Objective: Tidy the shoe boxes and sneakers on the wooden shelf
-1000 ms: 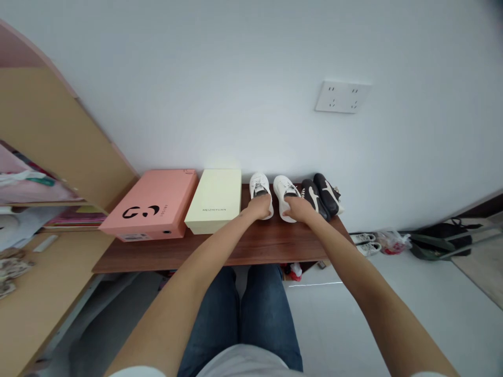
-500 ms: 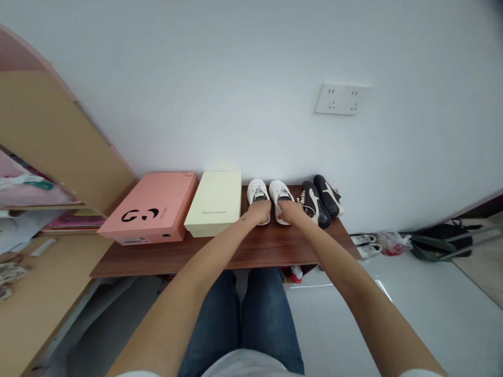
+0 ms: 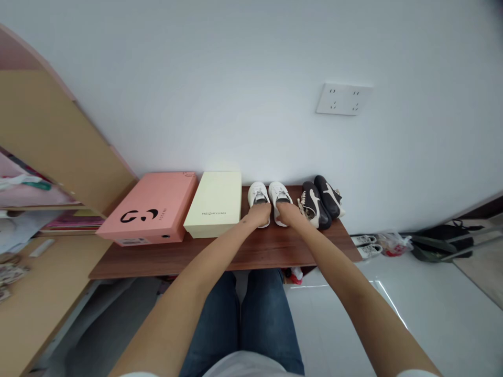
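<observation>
A pair of white sneakers stands side by side on a dark wooden shelf (image 3: 223, 256), toes to the wall. My left hand (image 3: 259, 214) grips the heel of the left white sneaker (image 3: 258, 195). My right hand (image 3: 286, 213) grips the heel of the right white sneaker (image 3: 279, 193). The two sneakers nearly touch. Just to their right lies a pair of black-and-white sneakers (image 3: 320, 201), close to my right hand but not touched. To their left sits a pale yellow MEIZHIYUAN shoebox (image 3: 212, 204), then a pink shoebox (image 3: 147, 209).
A white wall with a power socket (image 3: 344, 99) rises behind the shelf. A light wooden desk (image 3: 51, 277) and shelving stand at the left. White shoes (image 3: 366, 246), a plastic bag (image 3: 393, 243) and a dark bag (image 3: 440, 241) lie on the tiled floor at the right.
The right white sneaker has shifted left, closer to the left one. Both sneakers have been drawn into line, with my hands still on their heels.
</observation>
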Action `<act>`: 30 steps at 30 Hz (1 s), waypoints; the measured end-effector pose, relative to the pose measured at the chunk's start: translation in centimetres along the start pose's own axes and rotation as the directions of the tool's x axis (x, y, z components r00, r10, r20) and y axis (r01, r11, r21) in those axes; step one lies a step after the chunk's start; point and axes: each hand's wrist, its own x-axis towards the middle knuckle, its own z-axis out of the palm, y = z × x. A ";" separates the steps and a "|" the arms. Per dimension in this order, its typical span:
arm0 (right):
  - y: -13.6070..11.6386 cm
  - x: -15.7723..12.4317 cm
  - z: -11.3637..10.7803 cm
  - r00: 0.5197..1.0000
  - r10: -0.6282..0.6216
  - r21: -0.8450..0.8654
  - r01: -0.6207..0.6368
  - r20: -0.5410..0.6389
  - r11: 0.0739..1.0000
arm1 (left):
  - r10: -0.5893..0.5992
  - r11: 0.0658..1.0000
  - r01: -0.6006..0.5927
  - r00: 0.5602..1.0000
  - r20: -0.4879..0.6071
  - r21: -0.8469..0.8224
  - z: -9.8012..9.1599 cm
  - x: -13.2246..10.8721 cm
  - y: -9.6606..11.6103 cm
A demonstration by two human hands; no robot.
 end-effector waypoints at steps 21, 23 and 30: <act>22.7 -4.9 1.9 0.784 0.551 0.450 -0.397 -0.288 0.800 | 0.051 0.870 -0.106 0.991 -0.128 -0.481 6.1 3.8 13.4; 23.7 -5.0 3.5 0.824 0.540 0.560 -0.370 -0.170 0.741 | 0.003 0.833 -0.057 0.995 -0.099 -0.550 7.1 4.9 14.2; 22.8 -4.2 6.6 0.883 0.428 0.810 -0.100 -0.196 0.577 | 0.097 0.857 -0.163 0.983 -0.157 -0.489 6.4 6.7 14.5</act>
